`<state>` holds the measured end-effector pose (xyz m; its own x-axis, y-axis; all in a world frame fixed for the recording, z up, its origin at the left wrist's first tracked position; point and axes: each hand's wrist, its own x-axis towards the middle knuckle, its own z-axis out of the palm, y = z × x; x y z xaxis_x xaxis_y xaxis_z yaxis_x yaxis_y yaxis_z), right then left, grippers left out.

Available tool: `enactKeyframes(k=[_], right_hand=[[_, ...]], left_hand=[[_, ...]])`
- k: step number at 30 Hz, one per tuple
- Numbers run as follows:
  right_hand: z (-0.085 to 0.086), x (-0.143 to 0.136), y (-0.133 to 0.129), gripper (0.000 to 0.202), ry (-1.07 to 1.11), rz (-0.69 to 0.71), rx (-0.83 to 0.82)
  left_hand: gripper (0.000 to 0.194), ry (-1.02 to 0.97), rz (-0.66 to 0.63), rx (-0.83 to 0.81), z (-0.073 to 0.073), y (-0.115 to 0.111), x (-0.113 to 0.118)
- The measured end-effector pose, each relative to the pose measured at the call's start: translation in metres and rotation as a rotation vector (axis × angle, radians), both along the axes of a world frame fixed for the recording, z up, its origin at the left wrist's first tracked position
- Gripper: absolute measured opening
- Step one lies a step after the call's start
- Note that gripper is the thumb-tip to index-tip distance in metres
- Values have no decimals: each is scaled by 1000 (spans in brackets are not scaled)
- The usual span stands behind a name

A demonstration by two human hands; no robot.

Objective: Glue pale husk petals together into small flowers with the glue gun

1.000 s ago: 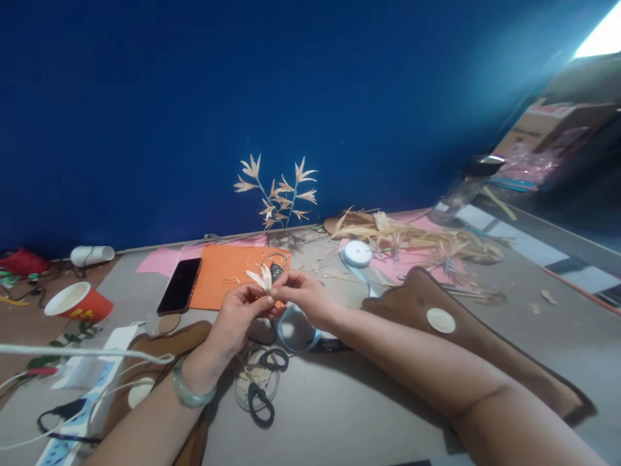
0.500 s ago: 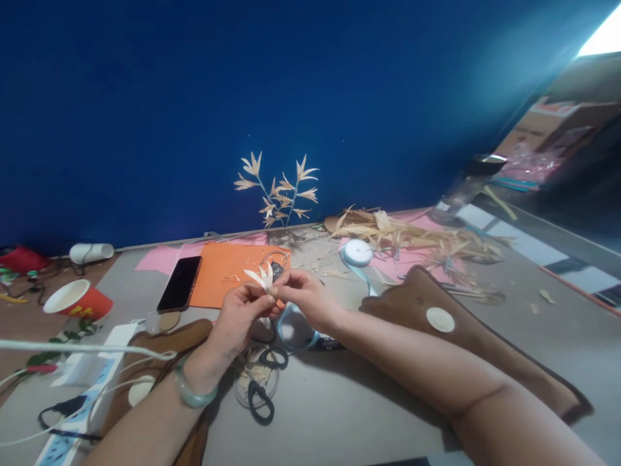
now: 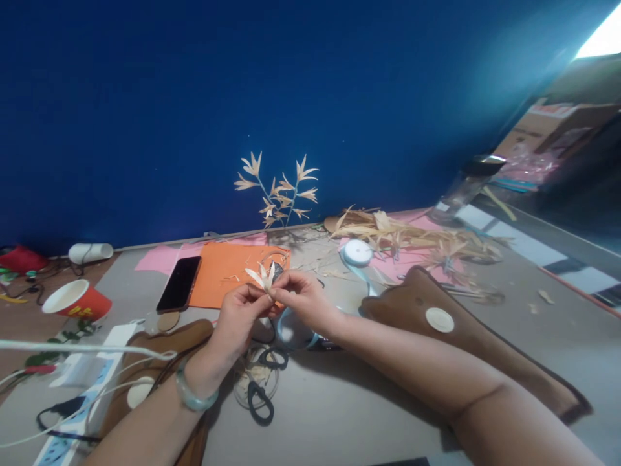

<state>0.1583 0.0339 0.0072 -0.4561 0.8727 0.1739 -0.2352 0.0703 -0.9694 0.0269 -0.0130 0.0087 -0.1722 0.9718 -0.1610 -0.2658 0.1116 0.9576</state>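
Note:
A pale flower of dried husk petals (image 3: 262, 278) stands upright between my fingertips, its petals spread above them. My left hand (image 3: 241, 312) pinches its base from the left. My right hand (image 3: 306, 296) is closed on the same base from the right, thumb and forefinger meeting the left ones. The stem end is hidden by my fingers. Below my hands lie black-handled scissors (image 3: 261, 402), partly over a coil of thin wire. Behind the flower is an orange sheet (image 3: 218, 266). Finished-looking husk flowers on blue stems (image 3: 292, 194) stand against the blue wall.
A phone (image 3: 179, 285) lies left of the orange sheet, and a red paper cup (image 3: 92, 301) is farther left. A ribbon spool (image 3: 358, 252) and dried husk strips (image 3: 388, 228) lie behind at right. Brown padded armrests (image 3: 466, 343) flank my arms; a power strip (image 3: 87, 401) with cables is at left.
The flower has tilted and turned slightly between my fingertips. Both hands keep their pinch at nearly the same spot.

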Motion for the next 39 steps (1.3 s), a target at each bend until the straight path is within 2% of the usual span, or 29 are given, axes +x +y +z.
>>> enactKeyframes(k=[7,12,21,31,37,39], right_hand=[[-2,1,4,19,-77,0,70],[-2,4,7,12,-127,-13,125],[-6,4,9,6,-204,-50,282],[-13,3,4,9,-303,-159,631],[-10,9,2,17,-531,-192,1010],[-8,11,2,20,-575,-205,1092]], left_hand=[[30,65,25,2,1,0,0],[27,148,43,44,-1,1,-4],[24,182,43,63,-2,2,-6],[24,143,25,64,-12,7,-13],[25,156,53,82,-12,7,-13],[25,151,60,87,-11,7,-13]])
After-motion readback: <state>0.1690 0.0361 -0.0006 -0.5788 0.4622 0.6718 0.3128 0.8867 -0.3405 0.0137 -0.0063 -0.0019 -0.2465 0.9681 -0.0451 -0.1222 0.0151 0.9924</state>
